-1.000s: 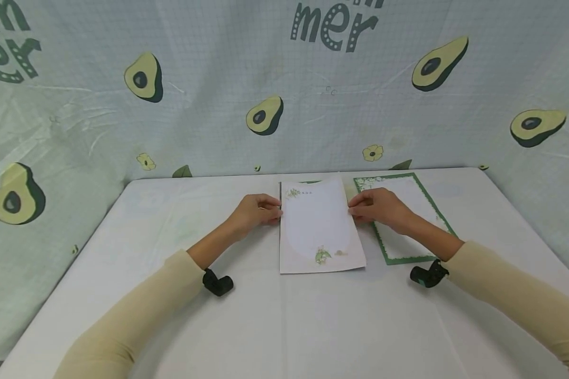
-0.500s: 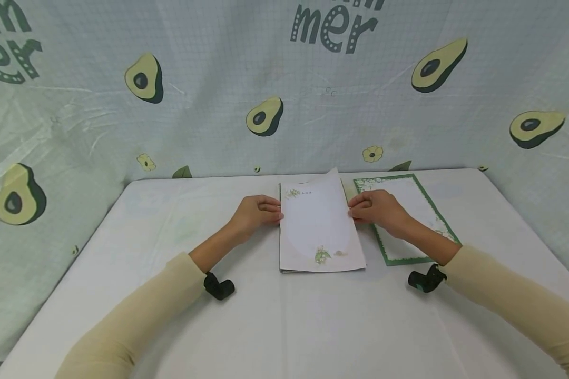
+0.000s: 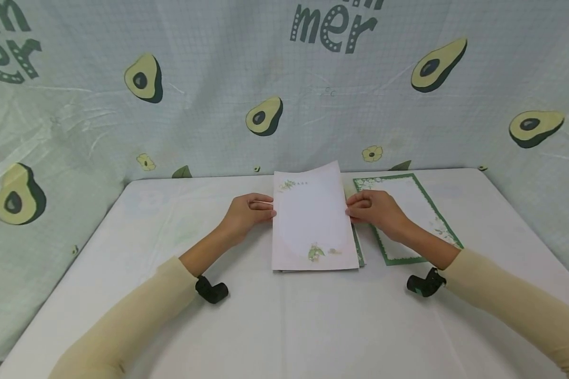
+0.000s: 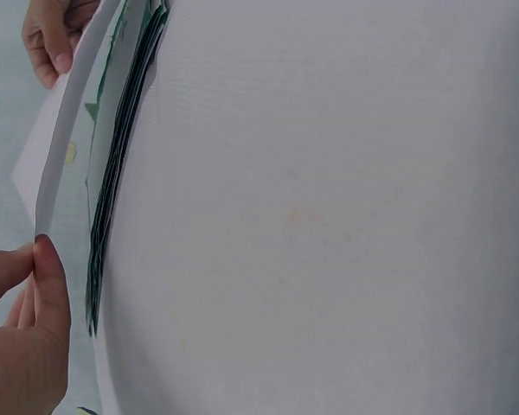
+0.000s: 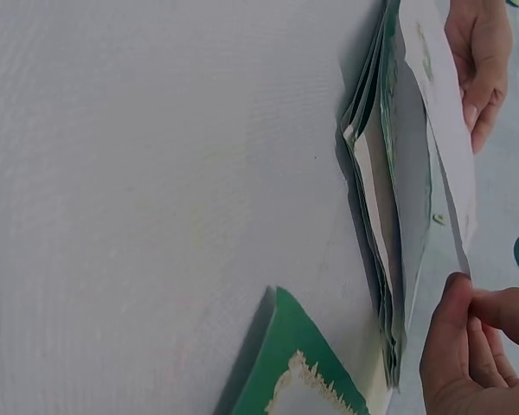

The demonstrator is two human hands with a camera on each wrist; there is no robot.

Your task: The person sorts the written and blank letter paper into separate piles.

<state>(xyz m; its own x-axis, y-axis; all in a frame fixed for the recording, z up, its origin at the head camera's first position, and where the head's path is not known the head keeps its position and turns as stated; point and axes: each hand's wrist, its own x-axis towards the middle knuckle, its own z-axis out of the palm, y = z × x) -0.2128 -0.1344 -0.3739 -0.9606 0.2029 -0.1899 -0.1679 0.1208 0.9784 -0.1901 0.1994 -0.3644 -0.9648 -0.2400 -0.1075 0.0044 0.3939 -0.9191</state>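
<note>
Between the two hands is a pale pink-white sheet of paper (image 3: 315, 221) with small printed flowers at its top left and bottom. My left hand (image 3: 246, 217) pinches its left edge between thumb and fingers. On the opposite edge, my right hand (image 3: 376, 211) pinches it likewise. Both wrist views show the sheet raised over a stack of paper (image 4: 125, 164), whose edges are dark green and slightly fanned in the right wrist view. A strip of green border from that stack peeks out at the sheet's lower right in the head view.
A separate green-bordered sheet (image 3: 403, 252) lies slanted on the white-covered table (image 3: 341, 326), partly under the right forearm. Behind the table hangs a curtain (image 3: 208, 68) printed with avocados. A black wrist camera (image 3: 212, 290) sits on the left sleeve, another on the right.
The flowered sheet has shifted left and up, its top edge now curving higher. The left hand moved a little left with it, and a green border underneath came into view at the lower right.
</note>
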